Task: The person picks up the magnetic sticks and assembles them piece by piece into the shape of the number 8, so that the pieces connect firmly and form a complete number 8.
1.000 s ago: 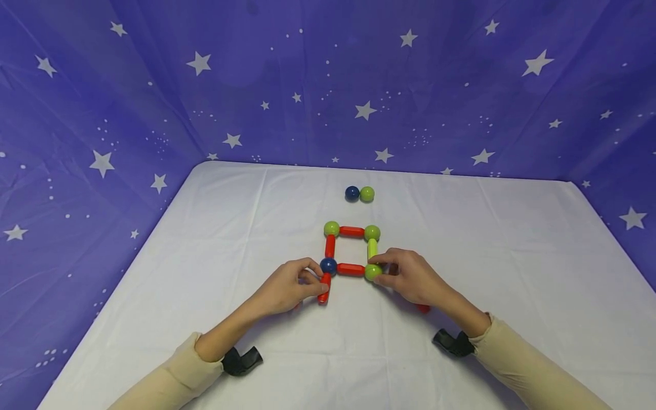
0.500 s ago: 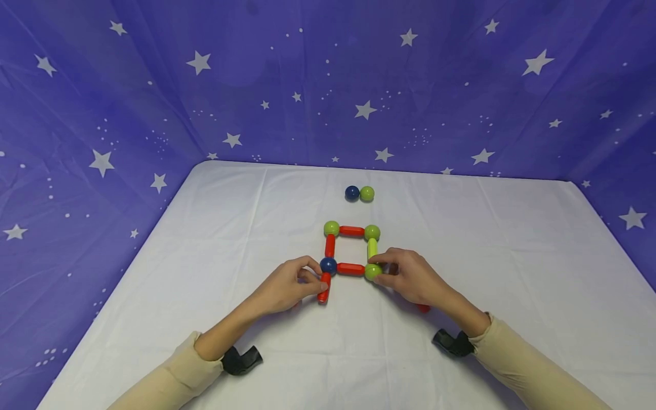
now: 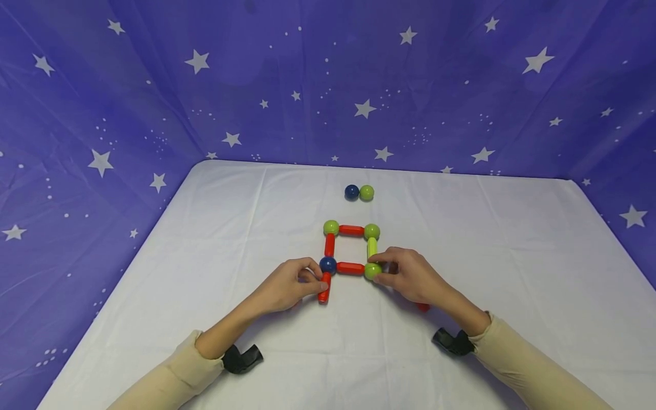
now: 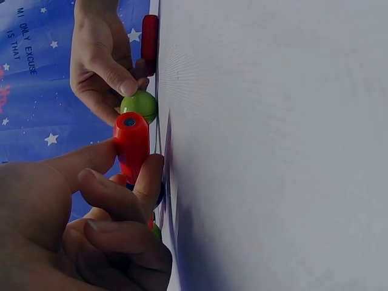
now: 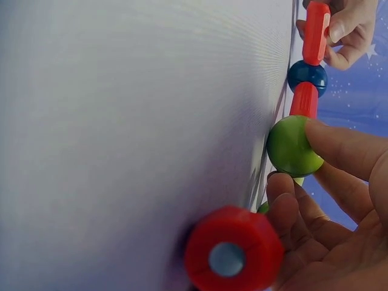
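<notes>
In the head view, a square of magnetic rods and balls lies on the table. Its corners are a blue ball at near left and green balls elsewhere. Three sides are red rods; the right side is a lime rod. My left hand pinches another red rod, which sticks out from the blue ball toward me; its metal-tipped end faces the left wrist camera. Thumb and fingers of my right hand grip the near-right green ball. A loose red rod lies under that hand, mostly hidden in the head view.
Beyond the square, a blue ball and a green ball sit side by side. White cloth covers the table. A purple star-printed curtain stands behind and at the sides. Black wrist mounts hang below both sleeves.
</notes>
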The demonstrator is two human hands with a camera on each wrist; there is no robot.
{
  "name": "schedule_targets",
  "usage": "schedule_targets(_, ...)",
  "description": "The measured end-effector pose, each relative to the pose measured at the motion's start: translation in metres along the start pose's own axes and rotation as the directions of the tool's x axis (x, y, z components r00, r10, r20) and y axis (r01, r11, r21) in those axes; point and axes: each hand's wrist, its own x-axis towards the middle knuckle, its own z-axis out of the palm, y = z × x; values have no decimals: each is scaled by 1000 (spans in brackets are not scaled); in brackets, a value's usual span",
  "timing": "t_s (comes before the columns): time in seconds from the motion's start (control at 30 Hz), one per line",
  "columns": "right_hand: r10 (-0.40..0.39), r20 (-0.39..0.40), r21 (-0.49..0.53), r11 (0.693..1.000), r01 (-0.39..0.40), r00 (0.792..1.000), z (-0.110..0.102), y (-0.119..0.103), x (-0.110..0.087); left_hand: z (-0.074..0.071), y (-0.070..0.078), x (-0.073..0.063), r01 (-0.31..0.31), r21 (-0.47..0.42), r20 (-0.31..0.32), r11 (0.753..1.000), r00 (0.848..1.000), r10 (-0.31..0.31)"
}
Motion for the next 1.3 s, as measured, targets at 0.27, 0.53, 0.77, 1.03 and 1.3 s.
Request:
schedule_targets(0.27,-8,-9,10,1000,8,1000,-1,0,0,0,0,1,11,-3,2,1000,1000,-11)
schedule_targets(0.53,-5,-4,5,1000,5,1000,-1,0,1,-15,4,9,12,39,-27,999,1000,-11)
schedule_targets(0.77,0,1,15,1000,0,1000,-1,1,0,-30,10,43,-65,125,-167,990,982,86)
schedule_targets(1.03,-4,6,23,1000,4,1000,-1,2,-1,-37,21,94,-156,47,-242,987,956,163)
schedule_targets(1.3,-1,8,20,1000,1,1000,-1,2,0,-38,25,141,-141,72,-304,987,940,156)
